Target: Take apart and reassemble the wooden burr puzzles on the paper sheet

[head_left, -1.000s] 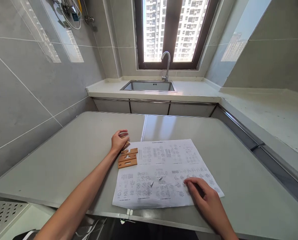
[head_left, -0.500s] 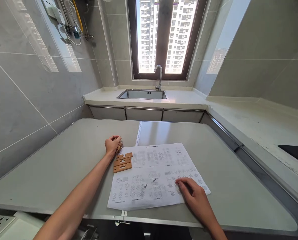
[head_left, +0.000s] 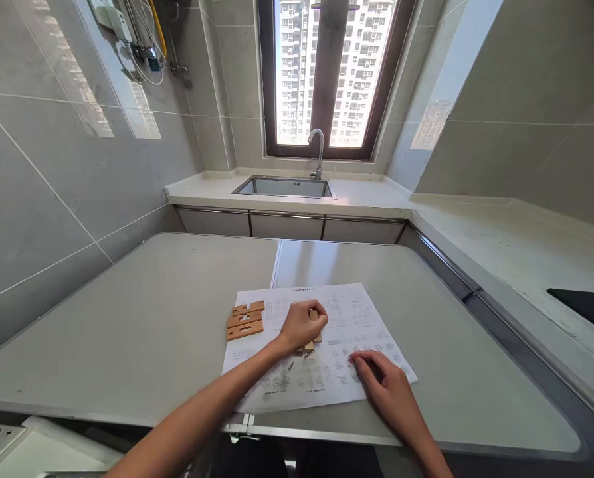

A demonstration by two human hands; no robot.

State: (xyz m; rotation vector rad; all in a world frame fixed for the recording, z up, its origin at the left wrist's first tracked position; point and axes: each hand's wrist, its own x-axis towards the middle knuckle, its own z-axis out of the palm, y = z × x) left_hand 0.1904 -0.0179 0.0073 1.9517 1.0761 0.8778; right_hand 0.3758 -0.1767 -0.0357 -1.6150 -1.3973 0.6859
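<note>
Notched wooden piece (head_left: 305, 348): being held in the left hand (head_left: 301, 325) at the centre of the frame, over the middle of the printed sheet (head_left: 344, 312). Closing the left fingers around its upper part, and letting its pale ends poke out below and to the right. Resting the right hand (head_left: 384, 382) at lower right of centre, on the sheet's lower right edge, loosely half open, gripping nothing visible.

Seeing three flat wooden pieces (head_left: 245, 320) left of centre, lying in rows at the sheet's left edge. Crossing the sheet's lower left with the left forearm (head_left: 217, 405), blocking part of the print. Finding a pale table (head_left: 152, 299) underneath, across the lower half; farther out, a sink (head_left: 297, 188) and tap (head_left: 320, 149) below the window (head_left: 321, 79) at top centre, and a black object (head_left: 583, 308) at the right edge.

Making out a heading line and rows of small figures on the paper, all too small for reading.

Reaching in from lower left, back of the left hand upward; on the right, pointing fingers toward upper left.
</note>
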